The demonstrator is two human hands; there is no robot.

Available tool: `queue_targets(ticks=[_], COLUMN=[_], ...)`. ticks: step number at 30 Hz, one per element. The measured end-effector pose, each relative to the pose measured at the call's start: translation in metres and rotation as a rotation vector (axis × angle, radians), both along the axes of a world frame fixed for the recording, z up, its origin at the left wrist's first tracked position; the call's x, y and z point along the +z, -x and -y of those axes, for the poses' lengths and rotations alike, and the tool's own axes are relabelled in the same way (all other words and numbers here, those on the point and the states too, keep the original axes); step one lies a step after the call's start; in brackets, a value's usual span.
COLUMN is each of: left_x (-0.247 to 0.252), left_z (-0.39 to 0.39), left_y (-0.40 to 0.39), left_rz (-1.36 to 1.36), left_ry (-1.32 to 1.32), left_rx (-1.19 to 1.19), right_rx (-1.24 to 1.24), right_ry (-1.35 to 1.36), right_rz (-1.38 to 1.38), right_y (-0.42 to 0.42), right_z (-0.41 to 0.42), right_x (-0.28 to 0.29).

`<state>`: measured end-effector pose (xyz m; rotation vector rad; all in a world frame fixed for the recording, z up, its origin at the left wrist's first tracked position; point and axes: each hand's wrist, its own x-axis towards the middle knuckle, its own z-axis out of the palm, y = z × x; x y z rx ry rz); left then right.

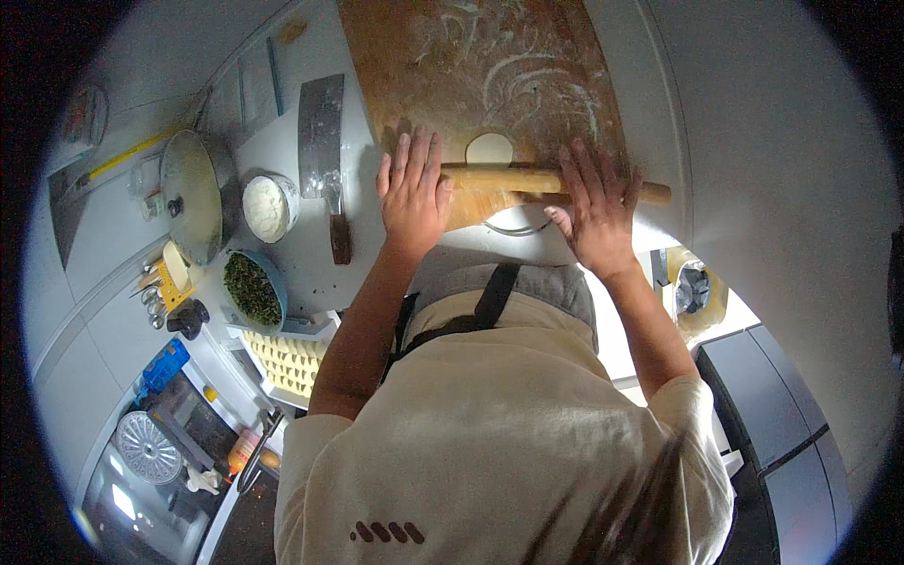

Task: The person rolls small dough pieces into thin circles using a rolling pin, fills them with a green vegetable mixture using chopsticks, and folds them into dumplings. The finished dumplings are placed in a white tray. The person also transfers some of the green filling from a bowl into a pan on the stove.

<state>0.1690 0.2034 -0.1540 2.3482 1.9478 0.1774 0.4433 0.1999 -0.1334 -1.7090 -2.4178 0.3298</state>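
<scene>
A wooden rolling pin (505, 179) lies crosswise near the front edge of a floured wooden board (424, 85). My left hand (415, 194) holds its left end under the palm, fingers stretched forward. Over the pin's right part lies my right hand (599, 212), fingers spread and thumb pointing inward; the pin's tip sticks out beyond it. Just past the pin, between both hands, is a thin round dough wrapper (489, 149), its near edge touching or hidden by the pin. White flour streaks mark the board's far part.
Left of the board lie a cleaver (321, 141), a bowl of flour (266, 208), a bowl of chopped green filling (252, 289) and a glass-lidded pot (189, 198). Lower left, a tray holds rows of dumplings (286, 360). A sink area with a blue bottle (164, 366) is beyond.
</scene>
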Motion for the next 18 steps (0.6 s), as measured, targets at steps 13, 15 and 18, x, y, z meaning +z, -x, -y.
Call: queue_targets(ticks=[13,15,18], left_x=[-0.002,0.005,-0.001], left_z=[-0.040,-0.038,-0.048], left_y=[-0.021,-0.032,-0.035], left_rz=[0.335,0.360,0.431], left_ry=[0.203,0.244,0.373], left_rx=[-0.024,-0.009,0.067], right_rx=[-0.051,-0.059,0.013], right_ry=[-0.067,-0.064,-0.068], right_rz=[-0.013,0.025,-0.063], right_y=[0.007,0.005,-0.005], right_z=[0.014,0.015,0.014], right_x=[0.001,-0.004,-0.003])
